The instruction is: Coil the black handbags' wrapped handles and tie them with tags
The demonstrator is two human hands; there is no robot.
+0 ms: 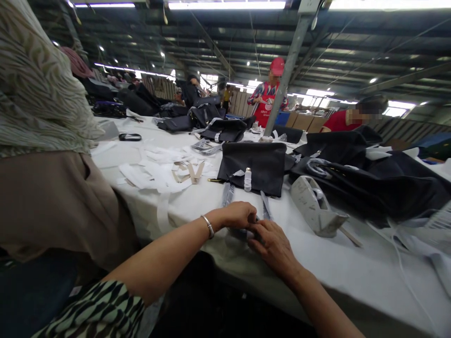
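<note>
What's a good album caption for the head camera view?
Left hand and right hand meet at the plastic-wrapped strap of a black bag on a white-covered table.

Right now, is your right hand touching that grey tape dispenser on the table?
Apart. The head view shows a plain strip of white table covering between the right hand and the grey tape dispenser.

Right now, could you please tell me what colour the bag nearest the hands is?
The bag is black, as the head view shows best.
</note>
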